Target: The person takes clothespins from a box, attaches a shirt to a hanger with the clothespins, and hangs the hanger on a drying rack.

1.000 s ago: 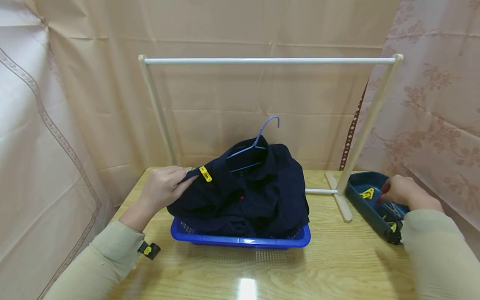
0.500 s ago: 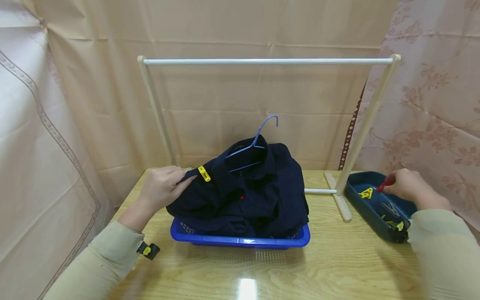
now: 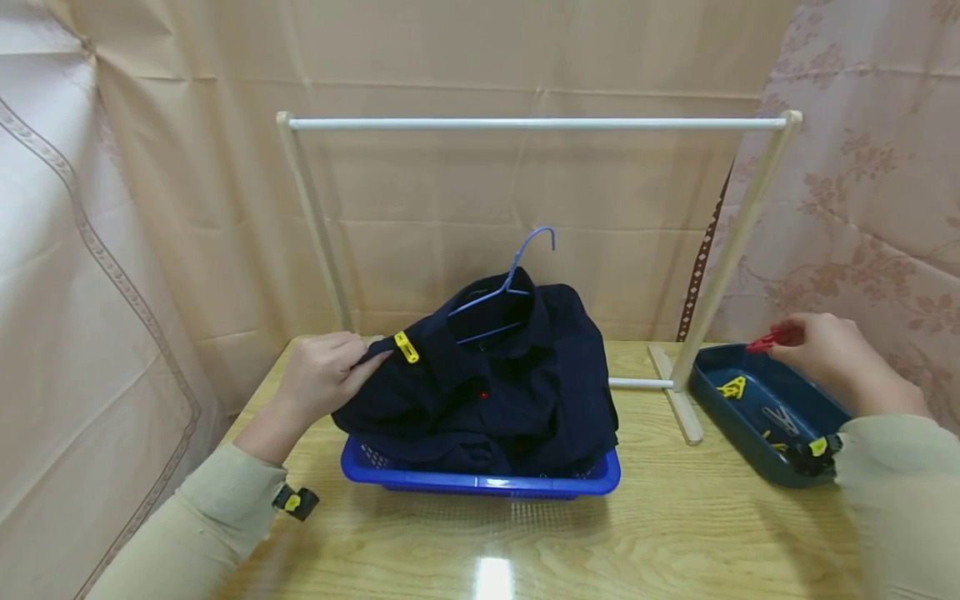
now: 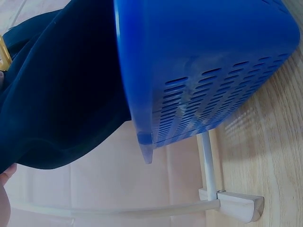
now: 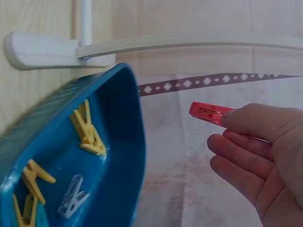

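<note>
The right hand (image 3: 836, 358) has risen from the teal bin (image 3: 731, 429), pinching a red clothespin (image 5: 206, 112) near its rim; the left hand (image 3: 318, 375) grips a dark shirt (image 3: 513, 375) resting in a blue basket (image 3: 480, 483).

You see only scraps of your left hand (image 3: 321, 371) in the left wrist view. The dark shirt (image 3: 525, 383) hides the ends of your hanger (image 3: 507, 288) and the floor of the basket (image 3: 487, 482). The right wrist view crops your tray (image 5: 124, 142).
</note>
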### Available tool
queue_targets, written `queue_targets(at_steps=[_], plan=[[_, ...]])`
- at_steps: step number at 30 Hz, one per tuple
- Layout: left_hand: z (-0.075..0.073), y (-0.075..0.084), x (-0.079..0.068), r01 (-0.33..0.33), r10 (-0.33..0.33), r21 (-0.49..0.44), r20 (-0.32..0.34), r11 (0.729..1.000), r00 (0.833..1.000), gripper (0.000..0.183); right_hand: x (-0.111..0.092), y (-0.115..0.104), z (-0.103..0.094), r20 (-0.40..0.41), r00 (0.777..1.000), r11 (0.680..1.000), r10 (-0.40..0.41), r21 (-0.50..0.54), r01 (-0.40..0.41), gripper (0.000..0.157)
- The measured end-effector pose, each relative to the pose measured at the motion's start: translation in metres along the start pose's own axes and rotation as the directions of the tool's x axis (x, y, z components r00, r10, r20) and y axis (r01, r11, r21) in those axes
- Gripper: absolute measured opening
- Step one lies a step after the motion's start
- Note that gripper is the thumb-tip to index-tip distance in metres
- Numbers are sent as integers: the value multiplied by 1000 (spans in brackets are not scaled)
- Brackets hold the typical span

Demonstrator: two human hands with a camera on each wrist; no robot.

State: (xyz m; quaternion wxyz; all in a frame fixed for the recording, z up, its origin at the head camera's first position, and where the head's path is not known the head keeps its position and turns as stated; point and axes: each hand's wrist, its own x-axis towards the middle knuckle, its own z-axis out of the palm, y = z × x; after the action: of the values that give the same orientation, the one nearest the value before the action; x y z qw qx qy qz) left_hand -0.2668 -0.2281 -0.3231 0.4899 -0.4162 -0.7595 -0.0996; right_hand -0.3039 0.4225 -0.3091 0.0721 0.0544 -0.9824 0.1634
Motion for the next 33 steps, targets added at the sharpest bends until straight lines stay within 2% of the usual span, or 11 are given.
queue_targets(at_steps=[6, 10, 15, 23, 28, 33], plan=[[-2, -1, 0, 3, -3, 18, -15, 1000, 1000, 46, -6, -12, -10, -22, 999, 999, 34, 36, -33, 58], [-2, -2, -1, 2, -2, 9, -30, 1000, 1000, 46, -8, -18, -15, -61, 998, 999, 6, 32, -4, 50], [-3, -3, -2, 5, -4, 3, -60, 1000, 998, 45, -8, -23, -19, -41, 999, 998, 30, 63, -28, 53], [-3, -4, -2, 28, -31, -24, -139, 999, 990, 47, -3, -28, -31, -101, 990, 995, -103, -7, 103, 47], [-5, -4, 0, 38, -46, -44, -197, 998, 979, 48, -3, -33, -37, -100, 989, 994, -109, -8, 109, 47], [-7, -5, 2, 31, -44, -60, -243, 998, 969, 49, -3, -40, -43, -163, 978, 991, -130, -39, 125, 45]])
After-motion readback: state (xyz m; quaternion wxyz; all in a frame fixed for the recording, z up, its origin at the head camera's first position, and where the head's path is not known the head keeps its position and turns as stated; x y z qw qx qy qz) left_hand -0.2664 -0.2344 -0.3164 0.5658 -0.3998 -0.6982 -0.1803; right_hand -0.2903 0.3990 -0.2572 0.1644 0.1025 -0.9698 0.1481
